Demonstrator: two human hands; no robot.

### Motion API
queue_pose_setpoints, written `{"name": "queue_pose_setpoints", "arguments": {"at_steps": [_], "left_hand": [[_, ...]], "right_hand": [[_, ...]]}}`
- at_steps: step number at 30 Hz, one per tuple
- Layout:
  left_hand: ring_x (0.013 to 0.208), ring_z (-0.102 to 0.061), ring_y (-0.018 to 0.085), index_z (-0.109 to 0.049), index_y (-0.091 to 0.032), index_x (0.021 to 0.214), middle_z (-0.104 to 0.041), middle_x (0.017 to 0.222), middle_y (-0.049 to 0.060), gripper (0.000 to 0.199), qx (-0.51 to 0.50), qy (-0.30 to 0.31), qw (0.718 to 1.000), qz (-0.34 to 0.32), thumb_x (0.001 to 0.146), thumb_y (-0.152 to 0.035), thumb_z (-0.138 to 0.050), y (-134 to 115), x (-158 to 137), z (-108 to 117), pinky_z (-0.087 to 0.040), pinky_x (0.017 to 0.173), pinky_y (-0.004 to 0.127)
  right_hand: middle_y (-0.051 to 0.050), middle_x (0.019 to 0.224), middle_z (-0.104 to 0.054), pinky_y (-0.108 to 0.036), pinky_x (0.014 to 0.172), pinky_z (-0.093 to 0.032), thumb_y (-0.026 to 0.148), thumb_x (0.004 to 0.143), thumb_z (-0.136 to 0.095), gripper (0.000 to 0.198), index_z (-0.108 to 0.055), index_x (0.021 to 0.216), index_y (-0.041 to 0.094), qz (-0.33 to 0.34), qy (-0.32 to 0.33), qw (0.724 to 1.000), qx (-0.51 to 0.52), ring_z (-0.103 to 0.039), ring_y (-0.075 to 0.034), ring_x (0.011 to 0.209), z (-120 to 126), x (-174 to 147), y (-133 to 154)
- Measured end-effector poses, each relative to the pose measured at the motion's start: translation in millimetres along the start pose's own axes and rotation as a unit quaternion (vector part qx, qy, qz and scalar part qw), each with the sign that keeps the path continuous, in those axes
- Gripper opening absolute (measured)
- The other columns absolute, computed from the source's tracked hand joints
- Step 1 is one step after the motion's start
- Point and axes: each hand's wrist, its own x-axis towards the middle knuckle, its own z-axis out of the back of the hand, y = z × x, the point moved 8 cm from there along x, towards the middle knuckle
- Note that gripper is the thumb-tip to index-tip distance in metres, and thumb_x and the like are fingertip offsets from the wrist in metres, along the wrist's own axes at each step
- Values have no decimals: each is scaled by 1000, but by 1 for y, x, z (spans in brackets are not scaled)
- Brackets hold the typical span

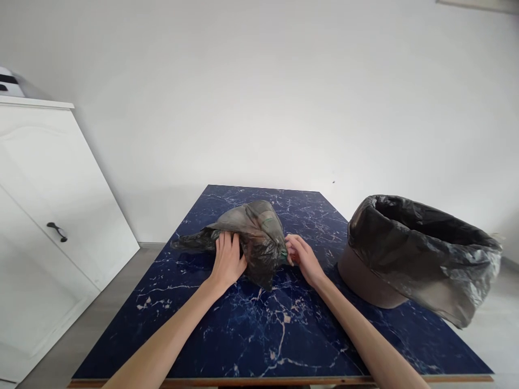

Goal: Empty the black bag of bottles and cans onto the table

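Note:
A filled, translucent black garbage bag (261, 219) lies on its side on the blue marble-patterned table (251, 335). Its loose plastic stretches out to the left. My left hand (227, 260) grips the near side of the bag, fingers pressed against the plastic and thumb apart from them. At the bag's gathered right end, my right hand (300, 256) has its fingers curled on a green tie (283, 254). The fingertips of the right hand are partly hidden. Something pale with a green line shows dimly through the plastic; I cannot make out what it is.
On the table's right stands a brown bin (365, 278) lined with a black garbage bag (421, 254) folded over its rim. A white cabinet (60, 178) with a dark handle is at the left. Behind the table rises a white wall (267, 108).

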Motion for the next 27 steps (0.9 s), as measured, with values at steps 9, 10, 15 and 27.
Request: {"name": "queue_pose_setpoints", "arguments": {"at_steps": [9,10,15,27], "left_hand": [[132,-56,48,-58,-4,133,-63,133,33,43,31,38,986,160,102,-25,-37,71,9,-8,-42,108,64],[128,-59,48,-60,-5,129,-66,128,32,41,30,48,983,176,102,-25,-38,79,8,-10,-44,105,63],[125,-61,48,-67,-11,120,-70,126,29,33,0,74,977,198,94,-25,-51,89,5,-15,-46,101,59],[129,-68,38,-70,-21,133,-74,137,12,47,-239,-11,963,123,88,-37,-68,41,18,18,-56,103,46]], "right_hand": [[-1,70,-66,-28,53,-44,75,93,-66,56,-63,75,21,-35,108,990,-89,-55,-13,54,-30,-10,-13],[-1,70,-66,-28,53,-44,76,94,-65,58,-64,75,21,-39,115,988,-91,-55,-13,54,-31,-11,-13],[-3,69,-65,-28,52,-44,81,93,-61,63,-64,75,21,-40,99,990,-94,-57,-15,55,-29,-11,-10],[-11,137,-52,-46,105,-52,76,89,-61,69,-44,136,28,48,-258,950,-167,-57,-30,124,47,-9,7]]}}
